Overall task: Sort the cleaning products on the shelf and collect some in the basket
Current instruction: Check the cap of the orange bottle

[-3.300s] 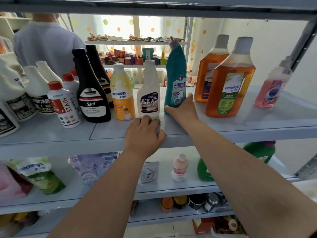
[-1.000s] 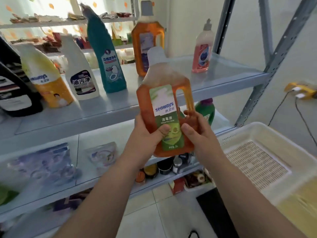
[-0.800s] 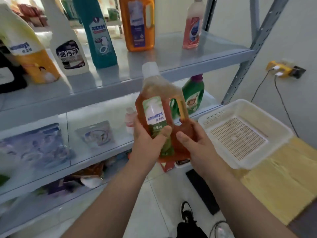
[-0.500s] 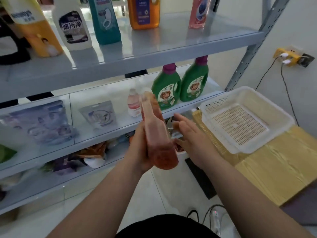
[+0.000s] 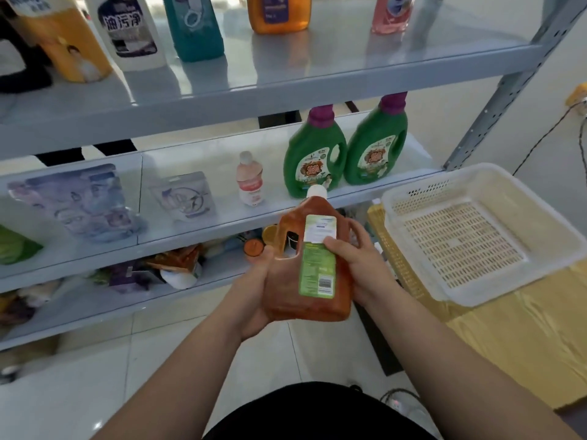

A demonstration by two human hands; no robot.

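Partly hidden behind the amber bottle (image 5: 287,289), the left hand (image 5: 251,290) and right hand (image 5: 362,265) both grip it.

- shelf (image 5: 286,87): pale blue-grey
- amber bottle (image 5: 286,287) — green-and-white label, white cap
- two green bottles (image 5: 314,163), right end of the shelf — purple caps
- basket (image 5: 444,188): creamy white, slotted grid pattern
- teal bottle (image 5: 193,30)
- board (image 5: 524,344) under the basket: yellow wood grain

This looks like a small shop or stockroom. A grey metal shelf rack (image 5: 286,87) with punched uprights carries rows of cleaning goods: two matching green jugs (image 5: 314,154), a white bottle (image 5: 139,60), refill pouches (image 5: 73,201). A white plastic basket (image 5: 444,188) sits on a wooden table (image 5: 524,338) beside it, over a pale tiled floor (image 5: 95,376).
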